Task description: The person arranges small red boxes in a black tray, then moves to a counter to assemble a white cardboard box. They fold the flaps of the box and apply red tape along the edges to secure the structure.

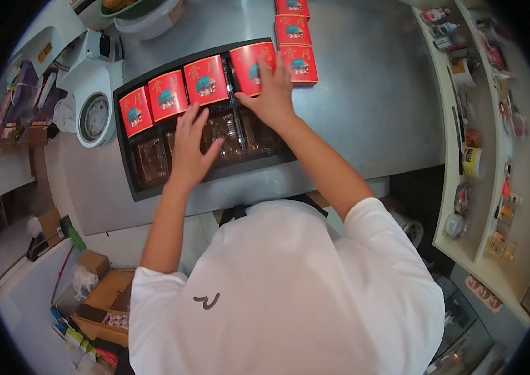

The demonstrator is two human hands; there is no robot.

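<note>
A black rectangular gift box (134, 178) lies on the metal table, its brown plastic insert divided into two rows. Small red boxes with gold lettering and a blue picture fill much of the back row, one of them (205, 80) near its middle. My right hand (272, 99) rests on the rightmost red box (246, 59), thumb at its near edge and fingers stretched over its right side. With fingers spread, my left hand (191, 153) hovers over the front row, fingertips near the middle red boxes. Glossy brown compartments (152, 159) show in the front row.
More red boxes (294, 31) stand in a line behind the gift box on the right. A white device with a round metal plate (95, 117) sits at the left, and a white tub (152, 22) at the back. Shelves (459, 125) of small goods line the right side.
</note>
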